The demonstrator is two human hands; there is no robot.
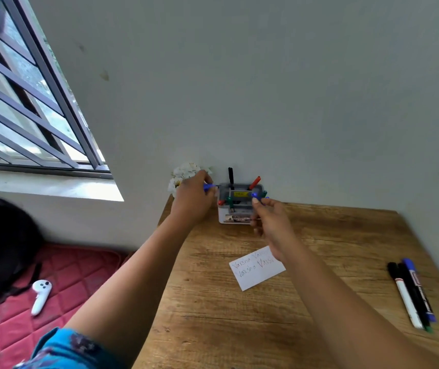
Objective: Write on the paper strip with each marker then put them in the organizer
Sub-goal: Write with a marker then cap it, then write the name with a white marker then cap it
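Head view: left hand (193,199) curled round blue marker (209,186), tip end poking right toward grey organizer (240,202). Right hand (271,222) pinching blue cap (256,195) between thumb and forefinger, just in front of organizer, apart from marker. Black, red, green markers standing in organizer against wall. Paper strip (257,269) with red writing on wooden table (279,315), partly under right wrist. Three more markers (412,292) lying at right edge
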